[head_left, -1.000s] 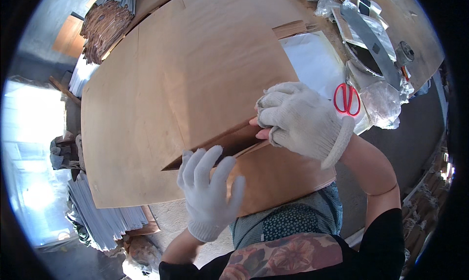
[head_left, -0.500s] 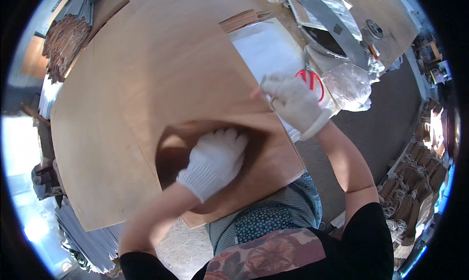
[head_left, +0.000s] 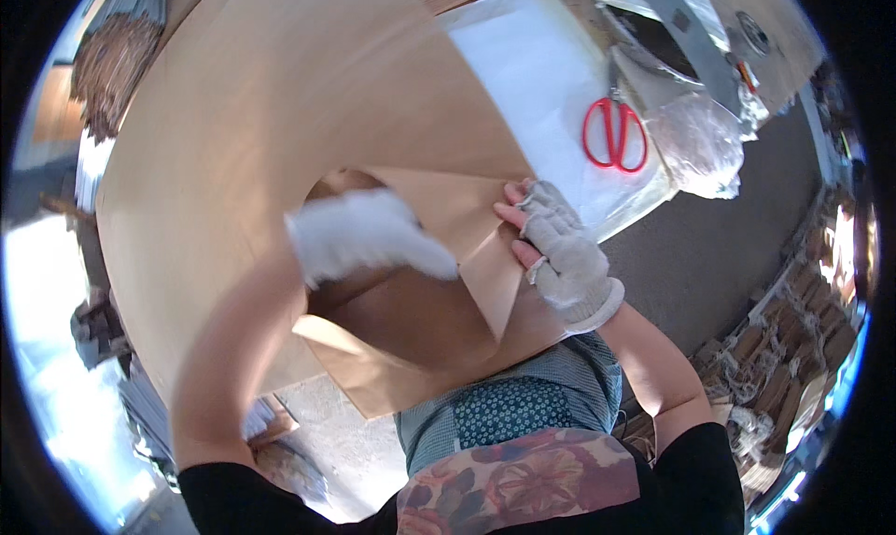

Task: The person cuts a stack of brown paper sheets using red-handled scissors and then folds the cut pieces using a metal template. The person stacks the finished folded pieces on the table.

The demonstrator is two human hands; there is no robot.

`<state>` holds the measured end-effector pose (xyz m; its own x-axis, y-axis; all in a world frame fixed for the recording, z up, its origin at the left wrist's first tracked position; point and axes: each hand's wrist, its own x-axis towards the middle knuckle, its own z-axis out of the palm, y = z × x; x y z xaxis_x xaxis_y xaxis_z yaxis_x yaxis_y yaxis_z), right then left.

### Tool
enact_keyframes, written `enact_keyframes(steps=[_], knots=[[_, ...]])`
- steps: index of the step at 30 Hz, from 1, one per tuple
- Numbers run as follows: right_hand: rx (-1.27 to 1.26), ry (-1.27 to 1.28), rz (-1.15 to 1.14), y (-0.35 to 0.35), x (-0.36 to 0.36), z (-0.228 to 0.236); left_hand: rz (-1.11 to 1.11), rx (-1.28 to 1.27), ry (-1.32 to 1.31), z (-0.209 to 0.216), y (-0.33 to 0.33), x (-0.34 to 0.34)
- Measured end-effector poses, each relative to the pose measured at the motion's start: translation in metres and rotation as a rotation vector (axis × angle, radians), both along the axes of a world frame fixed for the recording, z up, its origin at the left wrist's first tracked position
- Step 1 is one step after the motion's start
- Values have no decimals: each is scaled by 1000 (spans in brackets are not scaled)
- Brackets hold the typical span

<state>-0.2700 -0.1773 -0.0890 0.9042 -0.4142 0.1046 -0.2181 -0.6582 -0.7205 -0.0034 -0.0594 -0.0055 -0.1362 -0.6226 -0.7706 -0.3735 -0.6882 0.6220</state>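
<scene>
A brown paper bag (head_left: 401, 325) lies at the table's near edge, its mouth spread wide with folded flaps around it. Over the opening is my left hand (head_left: 369, 236) in a white knit glove; it is blurred, but its outline stretches to the right, holding nothing I can see. My right hand (head_left: 560, 246), in a glove with bare fingertips, rests on the right corner of the bag beside a creased triangular flap (head_left: 493, 278). Its fingers are apart and lie on the paper. The inside of the bag is partly hidden by my left hand.
Large brown paper sheets (head_left: 233, 115) cover the table. To the right are white sheets (head_left: 532, 78), red-handled scissors (head_left: 613, 134), a clear plastic bag (head_left: 695, 143) and a grey strip (head_left: 686, 41). Tied brown bundles (head_left: 784, 358) stand on the floor at right.
My left hand has moved up and left from inside the bag's mouth, which has spread wider into folded flaps. My right hand has come down onto the bag's right corner. The view has shifted.
</scene>
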Motion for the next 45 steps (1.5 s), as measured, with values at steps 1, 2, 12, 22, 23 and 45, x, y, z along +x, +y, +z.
enact_keyframes(steps=[1,2,12,22,23,45], knots=[[-55,3,29,1,3,1,192,-81,157,-17,16,27],[-110,8,47,1,5,1,292,-60,77,-14,18,30],[-515,190,163,17,13,4,141,-323,-798,-54,17,2],[-317,274,531,20,31,22,191,-396,-859,-53,26,-9],[-383,258,433,23,40,19,101,-378,-815,-40,26,-3],[-544,122,448,10,117,18,1198,-698,-493,-77,214,-32]])
